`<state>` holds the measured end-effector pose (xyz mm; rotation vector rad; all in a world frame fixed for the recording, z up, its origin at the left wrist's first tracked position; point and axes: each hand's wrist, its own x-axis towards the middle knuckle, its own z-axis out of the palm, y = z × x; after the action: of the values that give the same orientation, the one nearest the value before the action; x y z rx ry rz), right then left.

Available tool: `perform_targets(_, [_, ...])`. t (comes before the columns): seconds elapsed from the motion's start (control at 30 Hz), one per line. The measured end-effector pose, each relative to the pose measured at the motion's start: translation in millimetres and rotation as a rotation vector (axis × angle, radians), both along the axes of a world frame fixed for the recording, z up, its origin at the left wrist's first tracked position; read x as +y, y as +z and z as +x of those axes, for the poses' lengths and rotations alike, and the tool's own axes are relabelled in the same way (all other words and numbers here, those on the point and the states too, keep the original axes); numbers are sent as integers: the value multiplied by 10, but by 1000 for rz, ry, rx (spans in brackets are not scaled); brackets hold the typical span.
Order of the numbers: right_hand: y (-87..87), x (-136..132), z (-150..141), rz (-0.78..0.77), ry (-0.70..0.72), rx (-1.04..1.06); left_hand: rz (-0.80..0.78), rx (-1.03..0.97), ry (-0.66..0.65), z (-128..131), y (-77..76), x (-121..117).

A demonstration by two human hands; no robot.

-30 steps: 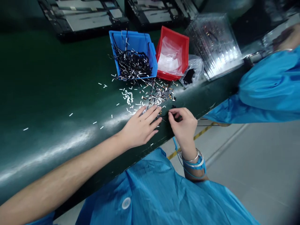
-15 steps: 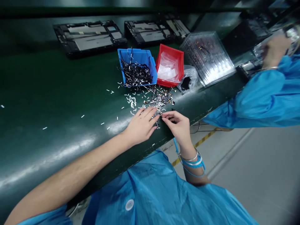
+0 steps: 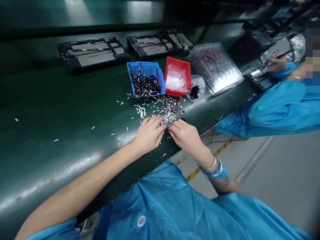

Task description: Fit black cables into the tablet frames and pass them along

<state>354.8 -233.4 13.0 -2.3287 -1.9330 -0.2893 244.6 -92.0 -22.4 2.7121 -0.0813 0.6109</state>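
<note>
Head camera: my right hand (image 3: 186, 135) is bringing thumb and fingertips together at the near side of the loose small cables (image 3: 172, 107) — whether they are gripping one, I cannot tell. My left hand (image 3: 148, 135) is bending its fingers over the bench (image 3: 87, 90) just opposite, perhaps for steadying, its grip hidden. Those cables are lying just beyond both hands, likely for easy picking, white strips (image 3: 142, 111) scattering beside them. Farther out, a blue bin (image 3: 161, 79) is holding more black cables (image 3: 147, 86) — and a red bin (image 3: 187, 79) is holding clear plastic, both seemingly standing close for easy reach.
</note>
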Motion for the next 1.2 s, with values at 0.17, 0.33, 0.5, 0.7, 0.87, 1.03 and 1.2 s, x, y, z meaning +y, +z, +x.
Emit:
perform_targets(0.17, [113,65,35,-135,20,-100,-1,41,12,-9,18,-19])
perform_targets(0.33, [460,-95,194,-30,-76,-180,-68,14,73,-24,30,16])
perform_targets(0.5, [684,-139,230,135,-63,-177,-518,-55,-34,-35,217,64])
perform_targets(0.7, [600,80,124,348,107,-111,-1207,163,-101,-31,461,86])
perform_targets(0.87, [505,281,47,528,170,-89,-1370,173,-79,-29,464,112])
perform_targets(1.03, [414,372,20,506,81,23,-1494,156,-5,-55,447,175])
perform_targets(1.2, [247,290,130,440,-112,154,-1542,16,208,-37,376,364])
